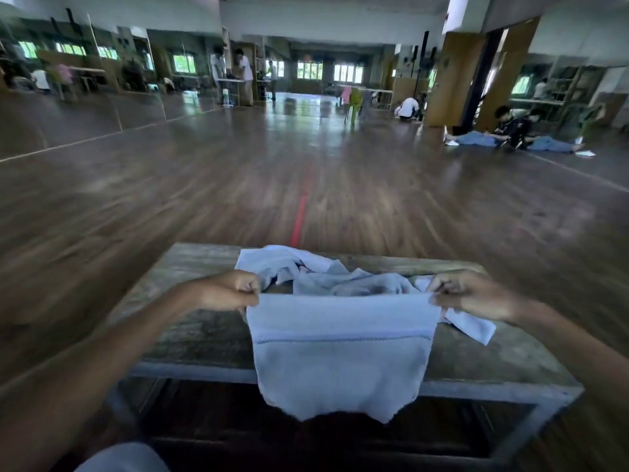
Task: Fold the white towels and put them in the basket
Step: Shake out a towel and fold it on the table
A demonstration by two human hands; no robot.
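Observation:
I hold a white towel [340,352] stretched out in the air above the near edge of a worn wooden table [190,332]. My left hand [228,290] pinches its top left corner. At the top right corner my right hand [471,294] does the same. The towel hangs down past the table's front rail, and a stitched line runs across it. Behind it, a crumpled pile of white towels [316,270] lies on the far half of the table. No basket is in view.
The table stands on a wide wooden floor with a red line [299,216]. Far off, people sit on the floor at the right [510,131], others stand at tables at the back [231,76]. A pillar [452,76] rises at the right.

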